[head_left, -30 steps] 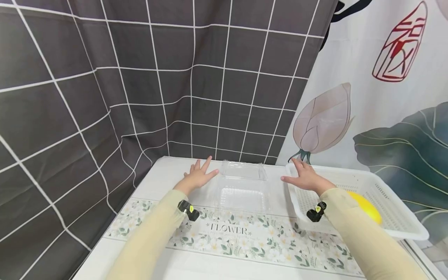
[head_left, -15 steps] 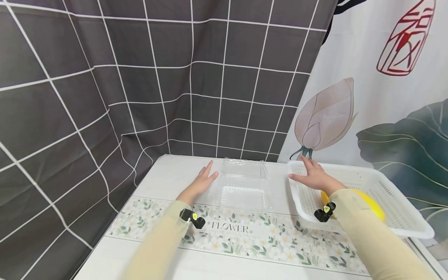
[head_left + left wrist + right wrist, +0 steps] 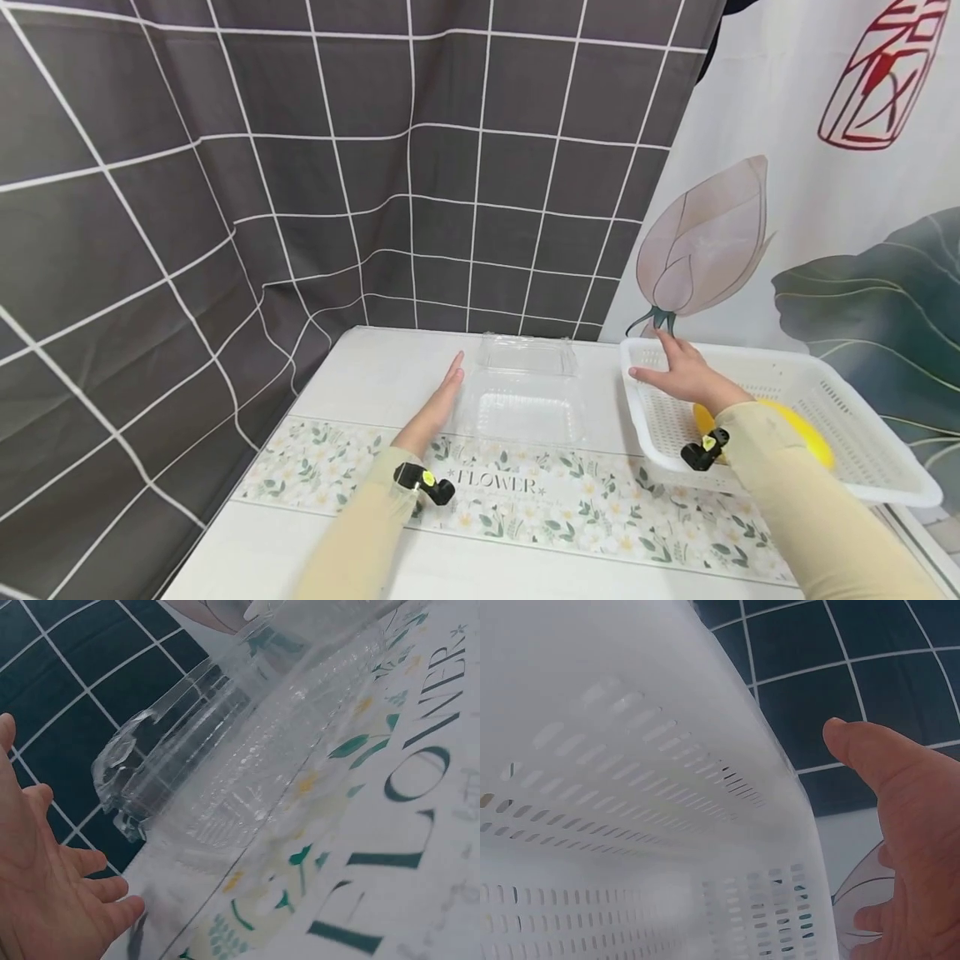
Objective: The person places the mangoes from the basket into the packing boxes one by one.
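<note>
1. The clear plastic container [image 3: 528,412] lies on the white worktop [image 3: 450,575], its two sections one behind the other, between the person's hands.
2. The left hand [image 3: 441,402] is just beside the container's left side, a gap showing between them in the left wrist view. Its grip is released, fingers extended and holding nothing.
3. The right hand [image 3: 684,375] is over the left end of the white perforated basket [image 3: 892,475]; its grip is likewise released, with thumb and fingers spread. Whether it touches the rim cannot be told.
4. Something smooth and yellow [image 3: 808,437] sits in the basket, partly hidden by the right sleeve [image 3: 817,508].
5. A floral strip [image 3: 322,458] lettered "FLOWER" crosses the worktop in front of the container.
6. Behind hangs a dark gridded curtain [image 3: 292,83].
</note>
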`<state>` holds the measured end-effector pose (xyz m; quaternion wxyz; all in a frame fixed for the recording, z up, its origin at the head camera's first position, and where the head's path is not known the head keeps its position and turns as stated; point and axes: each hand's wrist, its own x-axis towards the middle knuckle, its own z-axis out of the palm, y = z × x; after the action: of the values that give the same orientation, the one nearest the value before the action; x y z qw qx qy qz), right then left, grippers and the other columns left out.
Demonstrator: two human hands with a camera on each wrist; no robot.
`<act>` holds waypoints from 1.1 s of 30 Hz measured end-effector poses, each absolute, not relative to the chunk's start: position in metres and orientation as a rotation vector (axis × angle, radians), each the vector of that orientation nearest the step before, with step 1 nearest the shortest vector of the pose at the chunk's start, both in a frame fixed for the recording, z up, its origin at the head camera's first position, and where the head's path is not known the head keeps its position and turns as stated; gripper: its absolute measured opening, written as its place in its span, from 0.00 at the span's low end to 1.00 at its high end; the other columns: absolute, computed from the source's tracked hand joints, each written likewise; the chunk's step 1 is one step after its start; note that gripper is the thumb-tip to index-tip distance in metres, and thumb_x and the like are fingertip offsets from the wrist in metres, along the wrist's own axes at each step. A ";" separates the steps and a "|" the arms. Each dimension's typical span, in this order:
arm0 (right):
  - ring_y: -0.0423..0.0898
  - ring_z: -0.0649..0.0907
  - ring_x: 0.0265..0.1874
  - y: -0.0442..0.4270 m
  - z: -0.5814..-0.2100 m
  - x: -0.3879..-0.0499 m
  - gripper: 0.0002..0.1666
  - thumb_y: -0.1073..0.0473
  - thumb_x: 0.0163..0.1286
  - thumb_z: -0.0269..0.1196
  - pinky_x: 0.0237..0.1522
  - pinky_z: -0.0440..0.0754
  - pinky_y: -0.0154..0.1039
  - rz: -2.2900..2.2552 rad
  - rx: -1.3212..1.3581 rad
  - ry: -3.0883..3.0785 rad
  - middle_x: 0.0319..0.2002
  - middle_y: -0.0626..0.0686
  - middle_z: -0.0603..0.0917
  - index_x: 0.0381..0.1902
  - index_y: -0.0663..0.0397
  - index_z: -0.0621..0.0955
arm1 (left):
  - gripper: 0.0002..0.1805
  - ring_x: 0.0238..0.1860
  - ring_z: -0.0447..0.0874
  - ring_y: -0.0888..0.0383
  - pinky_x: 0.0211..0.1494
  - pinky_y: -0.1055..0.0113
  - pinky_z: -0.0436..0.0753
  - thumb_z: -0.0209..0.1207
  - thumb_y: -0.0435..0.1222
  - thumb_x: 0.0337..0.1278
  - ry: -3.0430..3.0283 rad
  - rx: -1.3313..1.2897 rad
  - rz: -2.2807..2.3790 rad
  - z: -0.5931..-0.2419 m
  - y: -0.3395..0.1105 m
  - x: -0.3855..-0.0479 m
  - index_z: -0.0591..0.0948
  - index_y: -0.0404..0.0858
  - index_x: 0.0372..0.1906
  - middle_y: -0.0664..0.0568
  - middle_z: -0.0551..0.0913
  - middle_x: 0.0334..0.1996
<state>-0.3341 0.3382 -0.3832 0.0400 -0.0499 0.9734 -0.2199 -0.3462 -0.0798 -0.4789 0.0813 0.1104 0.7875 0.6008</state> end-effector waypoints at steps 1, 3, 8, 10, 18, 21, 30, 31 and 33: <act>0.81 0.48 0.71 0.339 -0.383 -0.334 0.64 0.31 0.69 0.60 0.66 0.53 0.80 -0.675 -0.146 2.980 0.73 0.82 0.42 0.80 0.64 0.40 | 0.35 0.81 0.34 0.45 0.80 0.40 0.43 0.25 0.58 0.78 2.336 0.337 1.814 -0.480 -0.079 -0.346 0.41 0.54 0.83 0.51 0.37 0.83; 0.81 0.49 0.70 0.340 -0.382 -0.333 0.65 0.31 0.69 0.59 0.66 0.53 0.79 -0.672 -0.140 2.977 0.73 0.83 0.42 0.80 0.64 0.39 | 0.35 0.81 0.36 0.42 0.80 0.41 0.46 0.24 0.57 0.79 2.292 0.363 1.850 -0.483 -0.077 -0.346 0.41 0.51 0.83 0.49 0.36 0.83; 0.81 0.49 0.70 0.342 -0.381 -0.331 0.65 0.31 0.70 0.59 0.66 0.53 0.79 -0.677 -0.129 2.967 0.73 0.83 0.43 0.79 0.65 0.39 | 0.39 0.81 0.43 0.41 0.81 0.47 0.50 0.24 0.65 0.73 2.225 0.323 1.866 -0.493 -0.074 -0.341 0.43 0.55 0.83 0.45 0.41 0.82; 0.81 0.50 0.70 0.343 -0.381 -0.331 0.64 0.31 0.70 0.59 0.66 0.54 0.79 -0.674 -0.127 2.964 0.73 0.83 0.43 0.79 0.66 0.39 | 0.41 0.80 0.44 0.42 0.81 0.49 0.50 0.25 0.67 0.72 2.197 0.307 1.903 -0.498 -0.073 -0.339 0.45 0.55 0.83 0.44 0.42 0.82; 0.82 0.51 0.69 0.349 -0.377 -0.329 0.65 0.31 0.69 0.60 0.64 0.55 0.80 -0.665 -0.097 2.937 0.72 0.83 0.42 0.79 0.66 0.41 | 0.38 0.81 0.42 0.49 0.81 0.54 0.49 0.26 0.60 0.76 2.180 0.345 1.956 -0.510 -0.068 -0.331 0.47 0.49 0.83 0.49 0.42 0.83; 0.82 0.52 0.68 0.354 -0.377 -0.327 0.65 0.32 0.69 0.61 0.64 0.55 0.80 -0.655 -0.093 2.912 0.72 0.84 0.43 0.79 0.68 0.42 | 0.38 0.81 0.42 0.49 0.82 0.53 0.48 0.26 0.62 0.75 2.194 0.338 1.958 -0.511 -0.068 -0.326 0.50 0.50 0.83 0.51 0.43 0.82; 0.82 0.52 0.67 0.371 -0.378 -0.321 0.65 0.32 0.69 0.61 0.62 0.55 0.82 -0.612 -0.067 2.812 0.71 0.85 0.45 0.78 0.71 0.42 | 0.37 0.82 0.41 0.54 0.81 0.47 0.42 0.25 0.63 0.74 2.190 0.298 1.933 -0.514 -0.066 -0.321 0.50 0.56 0.82 0.59 0.47 0.82; 0.82 0.53 0.67 0.373 -0.378 -0.321 0.65 0.32 0.69 0.61 0.62 0.54 0.82 -0.611 -0.060 2.801 0.71 0.84 0.45 0.78 0.71 0.42 | 0.38 0.82 0.41 0.54 0.81 0.48 0.42 0.25 0.64 0.74 2.191 0.298 1.937 -0.515 -0.065 -0.320 0.50 0.56 0.82 0.59 0.47 0.82; 0.82 0.52 0.67 0.378 -0.379 -0.319 0.67 0.30 0.67 0.61 0.62 0.54 0.82 -0.625 -0.033 2.765 0.71 0.84 0.45 0.78 0.70 0.41 | 0.37 0.82 0.40 0.53 0.81 0.48 0.43 0.25 0.63 0.75 2.196 0.307 1.947 -0.515 -0.064 -0.320 0.49 0.55 0.82 0.58 0.47 0.82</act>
<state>-0.3188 0.3776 -0.3788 0.1527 -0.0116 0.9639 -0.2177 -0.3198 -0.0643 -0.5151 0.0951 0.1036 0.7409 0.6567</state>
